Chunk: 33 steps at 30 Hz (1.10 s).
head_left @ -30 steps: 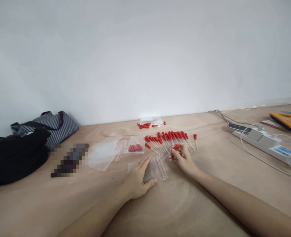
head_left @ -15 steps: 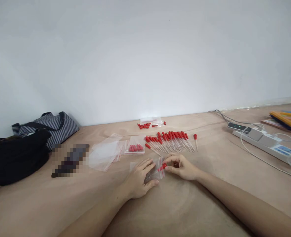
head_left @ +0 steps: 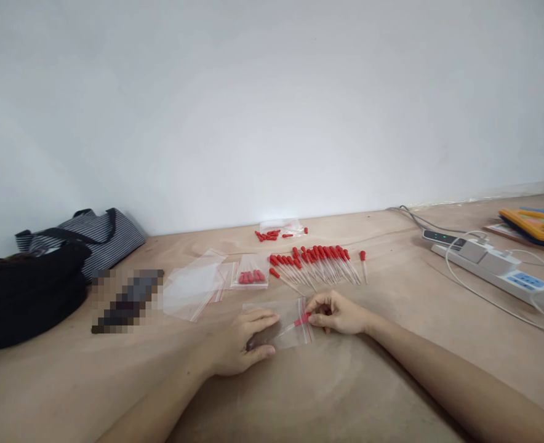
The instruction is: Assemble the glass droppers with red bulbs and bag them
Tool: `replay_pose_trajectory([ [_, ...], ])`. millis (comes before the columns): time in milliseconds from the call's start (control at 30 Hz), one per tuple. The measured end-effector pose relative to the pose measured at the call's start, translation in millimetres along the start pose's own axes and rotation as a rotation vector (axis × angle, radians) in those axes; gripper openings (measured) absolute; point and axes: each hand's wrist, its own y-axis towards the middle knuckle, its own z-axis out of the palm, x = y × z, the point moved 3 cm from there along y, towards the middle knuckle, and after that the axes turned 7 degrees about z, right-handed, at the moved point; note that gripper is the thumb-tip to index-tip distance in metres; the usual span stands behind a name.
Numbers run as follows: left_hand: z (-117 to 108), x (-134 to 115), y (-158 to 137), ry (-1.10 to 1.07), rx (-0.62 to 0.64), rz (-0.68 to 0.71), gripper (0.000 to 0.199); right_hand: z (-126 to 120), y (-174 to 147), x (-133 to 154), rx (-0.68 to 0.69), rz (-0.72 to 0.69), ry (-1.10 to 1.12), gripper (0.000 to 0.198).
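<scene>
**Dropper Part-Way Through the Mouth of a Clear Zip Bag**

The step in hand looks like the bagging of a single red-bulbed dropper. It lies at the open end of a clear zip bag flat on the tabletop, its pale tube inside the film and pointing toward the left hand, its bulb across the red seal line. The right hand has thumb and forefinger at the outer end of that bulb, seemingly pinching it; the other fingers curl beneath, partly hidden. The left hand rests over the bag's far end, thumb and fingers parted and grasping nothing; how firmly they press the film I cannot tell.

Just beyond the hands, a row of droppers is fanned out, bulbs toward the wall, with a lone dropper standing off to its right. To the left are a filled bag showing red bulbs and a spread of flat bags.

As I judge it, the next move calls for a light push along the bag's length until the bulb clears the seal line, with the left hand steadying the film so that it does not slide or crumple.
</scene>
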Motion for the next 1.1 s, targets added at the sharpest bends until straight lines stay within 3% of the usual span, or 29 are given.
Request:
replay_pose_trajectory([
  [333,11,2,1,-0.036,-0.026,0.005,0.043,10,10,1,-0.138,-0.2,0.032,0.028],
  [567,10,1,0,-0.054,-0.065,0.027,0.039,16,5,12,-0.242,-0.192,-0.264,0.016],
  [733,7,0,0,-0.056,-0.025,0.017,0.037,15,2,19,-0.127,-0.281,-0.164,0.017],
  [833,6,-3,1,-0.056,0.008,0.004,0.038,18,5,13,-0.059,-0.166,-0.048,0.024],
  [933,5,-5,2,-0.054,0.011,-0.001,0.039,19,7,7,-0.047,-0.079,0.055,0.031],
  [1100,6,-3,2,-0.074,-0.002,-0.008,0.039,13,7,6,-0.085,-0.143,0.065,0.035],
])
